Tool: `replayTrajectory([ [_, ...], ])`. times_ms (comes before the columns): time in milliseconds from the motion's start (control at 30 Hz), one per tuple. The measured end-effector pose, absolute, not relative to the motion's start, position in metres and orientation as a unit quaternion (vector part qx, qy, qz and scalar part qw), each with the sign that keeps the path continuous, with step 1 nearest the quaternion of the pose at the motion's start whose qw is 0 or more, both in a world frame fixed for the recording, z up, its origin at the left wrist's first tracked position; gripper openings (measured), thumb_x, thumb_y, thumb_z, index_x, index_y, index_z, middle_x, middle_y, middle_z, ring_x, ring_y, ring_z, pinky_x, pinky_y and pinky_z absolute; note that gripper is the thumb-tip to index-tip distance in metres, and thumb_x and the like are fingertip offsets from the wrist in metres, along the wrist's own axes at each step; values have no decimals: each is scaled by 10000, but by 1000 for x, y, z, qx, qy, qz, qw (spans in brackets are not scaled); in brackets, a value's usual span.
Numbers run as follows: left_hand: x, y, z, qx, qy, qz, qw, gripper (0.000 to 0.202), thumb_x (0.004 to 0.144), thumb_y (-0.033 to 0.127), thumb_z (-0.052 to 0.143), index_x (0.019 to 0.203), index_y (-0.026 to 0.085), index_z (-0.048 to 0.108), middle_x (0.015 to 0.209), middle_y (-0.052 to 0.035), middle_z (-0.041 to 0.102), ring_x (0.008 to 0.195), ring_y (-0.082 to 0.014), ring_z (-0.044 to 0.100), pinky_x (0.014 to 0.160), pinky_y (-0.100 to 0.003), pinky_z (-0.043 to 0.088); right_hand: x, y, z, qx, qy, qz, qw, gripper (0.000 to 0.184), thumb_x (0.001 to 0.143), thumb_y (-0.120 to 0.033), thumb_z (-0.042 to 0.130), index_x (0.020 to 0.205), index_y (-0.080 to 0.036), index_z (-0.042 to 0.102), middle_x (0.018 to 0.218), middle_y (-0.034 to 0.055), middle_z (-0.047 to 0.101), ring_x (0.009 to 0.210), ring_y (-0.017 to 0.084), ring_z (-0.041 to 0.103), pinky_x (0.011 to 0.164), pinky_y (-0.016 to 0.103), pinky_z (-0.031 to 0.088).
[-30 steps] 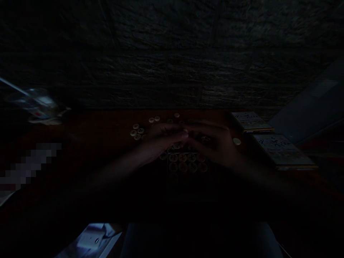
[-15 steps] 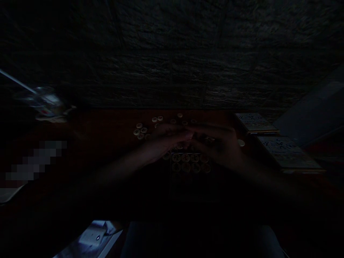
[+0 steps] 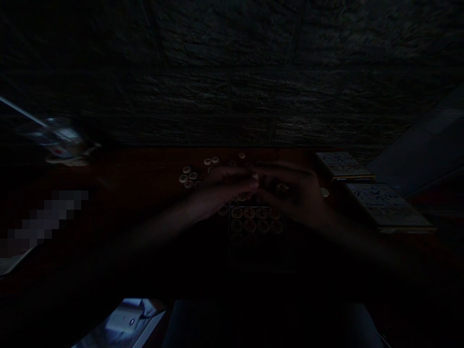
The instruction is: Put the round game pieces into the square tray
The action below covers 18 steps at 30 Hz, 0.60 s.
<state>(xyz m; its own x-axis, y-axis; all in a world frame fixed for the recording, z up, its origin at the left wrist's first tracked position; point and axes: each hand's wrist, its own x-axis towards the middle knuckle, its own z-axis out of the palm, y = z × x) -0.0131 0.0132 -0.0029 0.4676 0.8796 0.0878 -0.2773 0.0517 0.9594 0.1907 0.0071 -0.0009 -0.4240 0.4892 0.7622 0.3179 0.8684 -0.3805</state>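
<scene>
In dim light, my left hand [image 3: 221,187] and my right hand [image 3: 295,187] meet at their fingertips over the table. A small pale xiangqi piece [image 3: 255,177] shows where the left thumb and the right fingers come together; both hands look closed on it. Just below them lies a tray [image 3: 229,241] with rows of round xiangqi pieces [image 3: 261,212] bearing dark and red characters. Part of the tray's far end is hidden under the hands. Loose xiangqi pieces [image 3: 188,178] lie left of my left hand, and a few more sit behind the fingers.
To the right lie two flat printed boxes [image 3: 387,205], with one pale piece [image 3: 324,192] beside them. A clear cup with a straw [image 3: 63,137] stands at the far left. Behind the dark reddish table [image 3: 145,164] rises a rough stone wall [image 3: 232,92].
The pale xiangqi piece between the fingertips shows more plainly now, as the fingers have shifted slightly. Both arms stay almost in place.
</scene>
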Motion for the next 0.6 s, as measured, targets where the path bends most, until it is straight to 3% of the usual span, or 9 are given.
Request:
replayTrajectory([
  [100,-13,13,-3,527,288,440,668,261,735,236,883,969,150,809,972,-70,778,857,-164,713,764,-273,543,191,7,-1,-242,-838,92,481,398,861,-198,800,1252,-234,735,1166,80,761,993,200,738,820,319,606],
  [333,-13,13,-3,537,275,428,673,204,807,301,833,923,137,803,867,-58,752,763,-132,680,707,-254,535,191,6,0,-248,-836,102,479,407,870,-206,793,1269,-260,731,1170,64,767,988,198,743,825,316,611],
  [467,-13,14,-3,527,291,440,666,254,754,252,871,968,135,803,938,-71,767,805,-147,697,722,-259,537,192,6,0,-249,-835,102,480,386,870,-228,797,1251,-243,736,1191,76,762,1023,204,740,869,333,608],
  [600,-13,13,-2,527,277,423,683,250,782,313,856,954,138,807,948,-80,771,811,-151,698,718,-262,548,191,5,2,-239,-836,88,485,370,865,-195,799,1229,-228,744,1175,79,771,1018,196,743,849,305,608],
])
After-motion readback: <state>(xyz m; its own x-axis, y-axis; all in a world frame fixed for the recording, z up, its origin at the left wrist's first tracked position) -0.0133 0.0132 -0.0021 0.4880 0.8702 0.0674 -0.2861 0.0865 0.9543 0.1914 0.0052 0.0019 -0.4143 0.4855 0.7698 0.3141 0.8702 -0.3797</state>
